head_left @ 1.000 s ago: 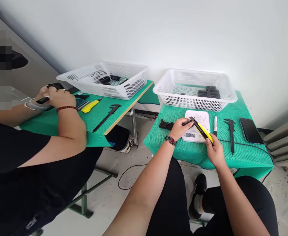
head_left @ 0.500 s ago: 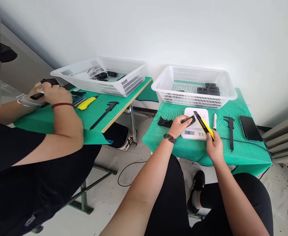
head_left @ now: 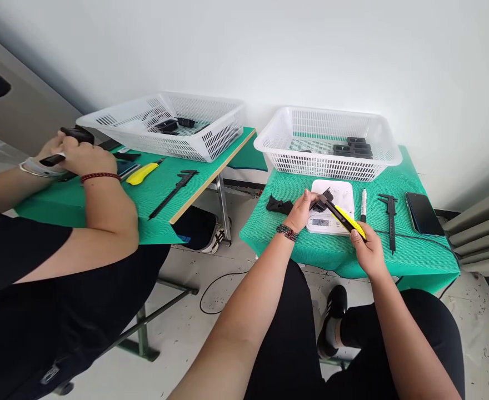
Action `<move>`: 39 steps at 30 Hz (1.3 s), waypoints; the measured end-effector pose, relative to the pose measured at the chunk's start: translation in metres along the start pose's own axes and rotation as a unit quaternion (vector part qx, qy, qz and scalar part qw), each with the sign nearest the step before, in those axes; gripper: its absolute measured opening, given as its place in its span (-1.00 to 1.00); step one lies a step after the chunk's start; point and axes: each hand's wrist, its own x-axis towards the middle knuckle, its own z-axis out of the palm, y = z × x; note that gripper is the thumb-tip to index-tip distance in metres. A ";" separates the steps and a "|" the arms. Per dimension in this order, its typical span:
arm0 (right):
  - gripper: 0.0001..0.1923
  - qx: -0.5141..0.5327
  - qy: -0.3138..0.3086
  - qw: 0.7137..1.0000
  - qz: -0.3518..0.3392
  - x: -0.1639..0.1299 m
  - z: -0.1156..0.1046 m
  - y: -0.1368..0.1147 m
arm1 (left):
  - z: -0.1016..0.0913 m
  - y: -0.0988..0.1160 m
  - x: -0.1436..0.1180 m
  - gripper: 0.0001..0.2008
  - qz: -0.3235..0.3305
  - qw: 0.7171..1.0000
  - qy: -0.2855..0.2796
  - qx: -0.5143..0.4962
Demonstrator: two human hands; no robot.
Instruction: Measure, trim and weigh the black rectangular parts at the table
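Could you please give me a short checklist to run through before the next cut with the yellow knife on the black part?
1. Left hand grips the black part: ok, fingers closed on it above the white scale.
2. Right hand holds the yellow knife firmly: ok.
3. Blade tip meets the part: ok, though the exact contact spot is too small to tell.
4. Left fingers out of the blade's path: cannot tell; they sit very near the tip.
5. Marker and caliper clear of the hands: ok, both lie right of the scale.
6. Scale reading legible: not ok, digits blurred.
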 end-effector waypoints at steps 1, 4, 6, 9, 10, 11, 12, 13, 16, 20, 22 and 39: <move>-0.62 0.004 -0.001 1.000 0.000 0.000 0.000 0.000 | 0.000 0.000 0.000 -0.08 -0.003 1.000 0.002 -0.006; -0.62 0.016 -0.008 1.000 0.002 0.000 -0.002 -0.001 | -0.001 -0.002 0.001 -0.07 -0.019 1.000 0.011 -0.001; -0.61 0.017 -0.013 1.000 0.003 -0.001 -0.003 -0.001 | -0.001 -0.002 0.001 -0.06 -0.024 1.000 0.010 0.010; -0.61 -0.002 -0.005 1.000 -0.003 0.000 -0.002 -0.001 | -0.002 -0.001 0.001 -0.05 -0.032 0.999 0.007 0.015; -0.61 -0.010 0.003 1.000 -0.006 0.000 -0.001 -0.001 | -0.002 0.000 0.001 -0.06 -0.032 0.999 0.005 0.015; -0.61 -0.017 0.014 1.000 -0.007 0.001 0.000 -0.001 | -0.001 0.000 0.001 -0.06 -0.029 0.999 0.004 0.014; -0.60 -0.024 0.029 0.999 -0.007 0.002 0.003 -0.001 | -0.001 0.001 0.001 -0.07 -0.025 1.000 0.002 0.011; -0.59 -0.030 0.049 0.998 -0.006 0.003 0.005 -0.001 | -0.001 0.002 0.001 -0.07 -0.020 1.000 0.000 0.009; -0.58 -0.045 0.109 0.993 0.005 0.007 0.013 -0.003 | -0.001 0.003 0.001 -0.08 -0.019 1.000 0.001 0.009; -0.57 -0.068 0.118 0.991 0.016 0.010 0.019 -0.006 | -0.002 0.004 0.002 -0.09 -0.026 1.000 -0.003 0.016; -0.56 -0.069 0.125 0.990 0.017 0.009 0.019 -0.006 | -0.002 0.004 0.002 -0.09 -0.023 1.000 -0.005 0.016; -0.56 -0.017 0.091 0.996 0.019 0.005 0.011 -0.007 | -0.003 0.011 0.000 -0.05 -0.039 0.997 -0.015 0.059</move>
